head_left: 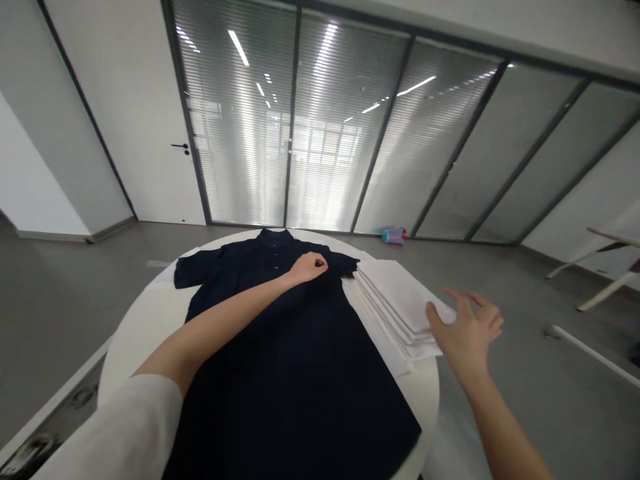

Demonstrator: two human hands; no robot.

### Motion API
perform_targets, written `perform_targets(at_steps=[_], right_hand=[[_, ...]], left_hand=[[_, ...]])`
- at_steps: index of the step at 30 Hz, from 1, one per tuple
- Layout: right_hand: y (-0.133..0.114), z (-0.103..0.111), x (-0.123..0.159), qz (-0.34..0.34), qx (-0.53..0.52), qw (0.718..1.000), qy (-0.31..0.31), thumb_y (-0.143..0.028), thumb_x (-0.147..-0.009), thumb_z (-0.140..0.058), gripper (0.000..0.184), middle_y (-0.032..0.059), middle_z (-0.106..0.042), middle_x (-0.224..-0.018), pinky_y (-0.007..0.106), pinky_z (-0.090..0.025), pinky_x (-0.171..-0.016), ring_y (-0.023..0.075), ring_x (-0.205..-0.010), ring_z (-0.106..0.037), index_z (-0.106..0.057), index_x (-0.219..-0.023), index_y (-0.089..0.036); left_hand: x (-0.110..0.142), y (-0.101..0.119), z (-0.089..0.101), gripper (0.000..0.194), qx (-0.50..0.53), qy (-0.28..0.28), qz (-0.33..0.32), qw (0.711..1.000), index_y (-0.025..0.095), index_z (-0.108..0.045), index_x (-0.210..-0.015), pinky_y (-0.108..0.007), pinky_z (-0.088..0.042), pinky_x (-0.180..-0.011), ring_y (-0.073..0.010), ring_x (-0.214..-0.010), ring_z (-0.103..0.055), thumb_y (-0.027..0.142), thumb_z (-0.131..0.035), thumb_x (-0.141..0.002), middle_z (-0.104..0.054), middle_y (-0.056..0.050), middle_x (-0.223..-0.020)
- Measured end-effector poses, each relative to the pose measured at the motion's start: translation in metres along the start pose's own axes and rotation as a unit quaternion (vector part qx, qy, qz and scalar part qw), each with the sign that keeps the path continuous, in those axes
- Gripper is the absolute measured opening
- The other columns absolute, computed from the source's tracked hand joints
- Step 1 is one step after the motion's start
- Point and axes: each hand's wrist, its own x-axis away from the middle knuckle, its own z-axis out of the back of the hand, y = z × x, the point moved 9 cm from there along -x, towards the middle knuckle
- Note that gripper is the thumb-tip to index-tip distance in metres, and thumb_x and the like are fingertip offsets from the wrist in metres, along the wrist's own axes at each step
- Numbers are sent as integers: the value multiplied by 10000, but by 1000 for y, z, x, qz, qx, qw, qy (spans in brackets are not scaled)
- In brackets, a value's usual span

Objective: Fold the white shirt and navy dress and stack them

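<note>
A dark navy short-sleeved shirt (295,373) lies spread out, collar at the far side, on a round white table (135,327). Over its chest, right of the buttons, is my left hand (307,268), its fingers curled towards the thumb with nothing visible in them. Beside the shirt's right sleeve sits a stack of folded white sheets or bags (395,293); I cannot tell which material. My right hand (467,327) is at the stack's right edge, thumb and fingers spread. Whether the thumb touches the top layer is unclear.
Behind the table runs a glass partition with blinds (325,133), with a white door (155,167) to its left. A blue and pink striped object (395,235) lies on the floor by the glass. Table or chair legs (607,290) stand at the right.
</note>
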Motion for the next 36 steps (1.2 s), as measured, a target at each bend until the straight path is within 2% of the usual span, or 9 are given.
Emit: perform_targets(at_steps=[3,7,10,13,18,21,26,29,36], right_hand=[[-71,2,-6,96,-63,993,-10,-427,-876,-541,338,140,-560,-1252,562,-369,-974,364,-1175,-478,-708,-1078,-213],[-168,-39,-10,215,-151,952,-155,-380,-923,-523,292,109,-614,-1188,482,-374,-1038,300,-1147,-541,-706,-1092,-228],[-230,-96,-3,283,-153,899,-297,-453,-952,-516,386,113,-596,-1311,450,-353,-1088,308,-1235,-517,-687,-1208,-221],[-263,-161,5,288,-132,868,-383,-526,-992,-432,531,124,-509,-1465,436,-330,-1124,309,-1344,-448,-593,-1374,-195],[-249,-251,30,216,-54,876,-427,-522,-1039,-302,592,137,-338,-1594,444,-292,-1148,311,-1453,-321,-432,-1514,-194],[-230,-277,48,201,-19,872,-446,-514,-1042,-305,597,150,-359,-1581,427,-260,-1165,307,-1459,-317,-430,-1515,-172],[-224,-284,53,212,-17,871,-442,-492,-1040,-330,590,161,-350,-1583,410,-252,-1169,301,-1465,-307,-435,-1511,-154],[-226,-283,52,213,-18,876,-433,-481,-1039,-328,584,164,-359,-1578,414,-258,-1165,305,-1460,-316,-447,-1504,-147],[-225,-285,53,211,-18,878,-430,-471,-1035,-332,580,174,-382,-1563,419,-265,-1158,312,-1450,-336,-468,-1491,-138]], left_hand=[[27,-45,80,134,-114,29,30,993,237,-777,-902,-313,-455,-1021,-233,-1068,-653,277,-711,-793,-743,-29,-1047],[70,-115,176,242,-247,88,119,958,219,-753,-1032,-381,-433,-1036,-296,-1164,-608,349,-629,-870,-706,-91,-1173],[101,-158,219,343,-314,120,176,925,209,-704,-1163,-412,-394,-1072,-309,-1277,-529,379,-499,-947,-641,-122,-1309],[122,-191,238,409,-348,129,221,902,199,-644,-1272,-451,-345,-1108,-315,-1352,-459,380,-435,-971,-565,-140,-1418],[141,-223,252,423,-372,142,276,875,176,-658,-1247,-510,-255,-1152,-355,-1370,-436,401,-477,-938,-537,-163,-1447],[150,-230,264,432,-378,154,298,863,174,-677,-1195,-552,-273,-1123,-385,-1326,-461,440,-461,-931,-548,-173,-1427],[178,-230,298,518,-384,252,356,814,88,-617,-1253,-562,-389,-1001,-436,-1249,-470,439,-485,-896,-532,-277,-1334],[187,-219,310,543,-373,318,339,803,125,-586,-1316,-510,-403,-1006,-413,-1266,-447,438,-521,-877,-484,-252,-1370],[197,-238,316,596,-290,306,432,797,47,-653,-1191,-582,-386,-1000,-458,-1231,-497,527,-425,-921,-569,-312,-1273]])
